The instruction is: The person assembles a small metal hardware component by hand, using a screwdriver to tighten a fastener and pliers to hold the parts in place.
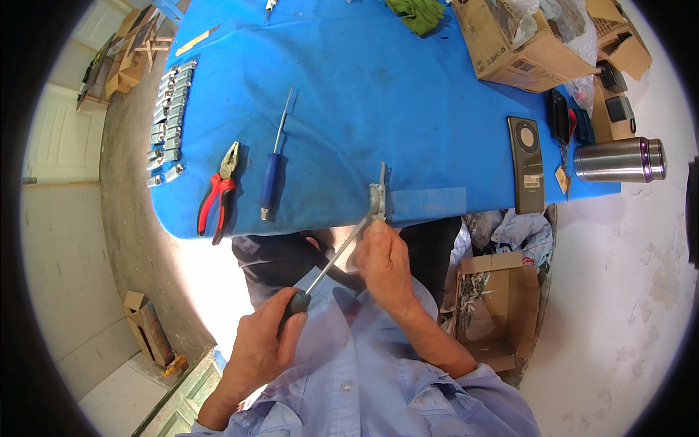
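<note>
Hands (328,298), screwdriver (331,264), metal bracket (378,198)

A blue-covered worktop (349,95) carries pliers (218,193), a screwdriver (273,171), a row of metal parts (167,120), cardboard boxes (520,40), a green cloth (416,13) and a steel flask (620,160).

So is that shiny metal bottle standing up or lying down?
Lying down. The steel bottle rests on its side at the table's right edge, purple-ringed cap pointing right.

blue tablecloth (378,95), red-black pliers (218,193), green rag (416,13)
</note>
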A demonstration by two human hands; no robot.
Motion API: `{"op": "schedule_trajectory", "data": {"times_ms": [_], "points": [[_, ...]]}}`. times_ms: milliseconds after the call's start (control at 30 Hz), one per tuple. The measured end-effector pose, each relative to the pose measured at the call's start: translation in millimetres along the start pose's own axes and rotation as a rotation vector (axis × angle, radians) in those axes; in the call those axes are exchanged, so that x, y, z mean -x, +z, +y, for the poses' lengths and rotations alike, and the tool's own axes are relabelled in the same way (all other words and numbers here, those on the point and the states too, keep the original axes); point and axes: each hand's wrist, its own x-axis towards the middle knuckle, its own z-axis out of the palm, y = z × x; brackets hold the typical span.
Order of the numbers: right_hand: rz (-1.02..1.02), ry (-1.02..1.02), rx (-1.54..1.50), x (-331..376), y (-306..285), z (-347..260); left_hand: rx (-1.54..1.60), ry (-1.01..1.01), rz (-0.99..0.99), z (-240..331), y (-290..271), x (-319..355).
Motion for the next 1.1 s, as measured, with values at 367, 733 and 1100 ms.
{"op": "schedule_trajectory", "data": {"times_ms": [367,733,1100], "points": [[-0.015,0.032,0.098,1.0,1.3,-17.9,0.058,-0.019,-0.072,1.2,0.2,-1.5],[-0.092,-0.026,0.177,-2.2,-9.0,-20.7,-0.168,0.028,-0.046,-6.2,13.9,-5.2],[-0.086,-0.048,0.206,-1.0,-5.9,-22.5,0.396,-0.099,-0.231,-44.2,10.7,-15.8]]}}
